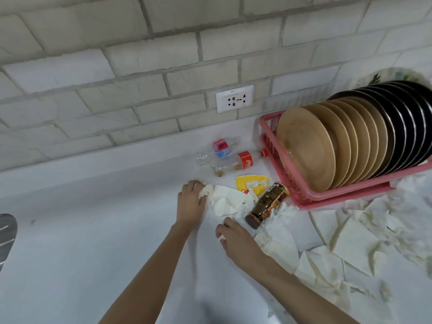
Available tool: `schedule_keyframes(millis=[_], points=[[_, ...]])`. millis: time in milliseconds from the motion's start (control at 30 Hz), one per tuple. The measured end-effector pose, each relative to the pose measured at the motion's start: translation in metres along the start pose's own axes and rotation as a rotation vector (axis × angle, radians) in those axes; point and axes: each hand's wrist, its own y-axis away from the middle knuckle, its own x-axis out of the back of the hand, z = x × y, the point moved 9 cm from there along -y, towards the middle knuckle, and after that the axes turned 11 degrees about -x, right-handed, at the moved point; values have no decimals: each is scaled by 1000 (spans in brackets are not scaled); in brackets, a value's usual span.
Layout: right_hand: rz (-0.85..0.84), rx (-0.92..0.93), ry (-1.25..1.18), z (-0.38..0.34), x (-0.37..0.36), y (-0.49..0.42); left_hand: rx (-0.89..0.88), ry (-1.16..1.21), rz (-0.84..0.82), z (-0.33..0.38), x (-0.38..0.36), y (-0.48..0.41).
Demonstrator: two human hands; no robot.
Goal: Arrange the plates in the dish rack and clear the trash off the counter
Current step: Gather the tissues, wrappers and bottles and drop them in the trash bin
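Head view: plates (327, 146) already stand in the pink dish rack (301, 195). Trash-clearing is in hand: on the counter (93, 230), the left hand (190, 204) grips a crumpled tissue (207, 190) and the right hand (236, 239) pinches a paper scrap (221, 237). The next move is probably gathering the napkins and the brown bottle (266, 204).

Plates (311, 148) racked upright; trash (229, 202) strewn.

The wall (140, 54) at the back is made of big pale bricks with grey lines between them. A white socket plate (234, 98) sits low on the wall (it has small red, blue and black bits on it). Below runs a long white counter (93, 230), smooth and a little shiny. Its back edge (117, 155) turns up to meet the bricks. At the far left, a grey metal thing (7, 235) peeks in. The light is soft.
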Motion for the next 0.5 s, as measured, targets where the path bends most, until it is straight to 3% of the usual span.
schedule_keyframes(millis=[267,400,500], points=[[-24,-16,-145,1,14,16,245,537,295,15,33,98],[20,-21,-316,2,35,43,447,821,235,29,31,133],[80,-61,-469,11,61,68,452,913,158,64,35,141]])
